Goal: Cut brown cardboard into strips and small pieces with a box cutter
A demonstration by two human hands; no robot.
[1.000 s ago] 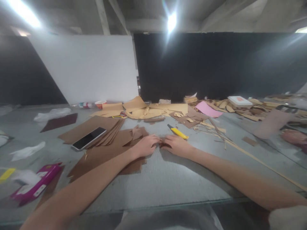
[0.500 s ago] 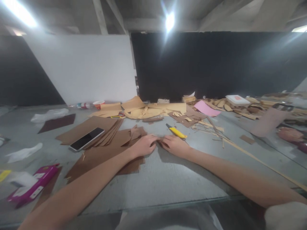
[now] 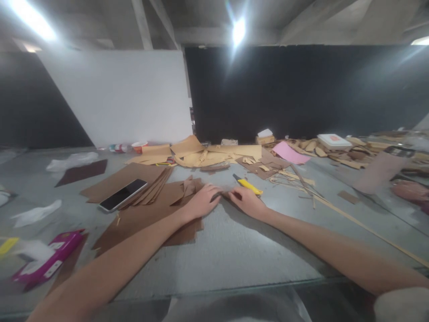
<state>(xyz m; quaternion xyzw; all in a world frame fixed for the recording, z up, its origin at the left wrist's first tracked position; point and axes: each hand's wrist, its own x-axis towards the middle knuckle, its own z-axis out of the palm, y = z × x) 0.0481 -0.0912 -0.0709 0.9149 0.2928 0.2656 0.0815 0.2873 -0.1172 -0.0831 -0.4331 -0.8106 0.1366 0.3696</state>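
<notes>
My left hand (image 3: 203, 202) and my right hand (image 3: 248, 203) meet over the grey tabletop, fingers bent and closed. Between their fingertips is a small dark brown piece (image 3: 217, 195), mostly hidden by the fingers; its material is too small to make out. Just beyond my right hand lies a yellow utility knife (image 3: 248, 184), blade end pointing away to the left. Brown sheets (image 3: 140, 220) lie stacked and fanned under and beside my left forearm. A phone (image 3: 123, 195) rests on the upper sheets.
A magenta device (image 3: 55, 261) lies at the near left. Tan sheets (image 3: 231, 152), a pink sheet (image 3: 291, 152) and thin offcut strips (image 3: 295, 180) spread along the back and right. At the far right another person's hand (image 3: 409, 191) is near a pale brown sheet (image 3: 380, 172).
My right hand's fingers have shifted slightly away from the left, so a gap shows between the hands. The whole view has moved a little; the other things lie as before.
</notes>
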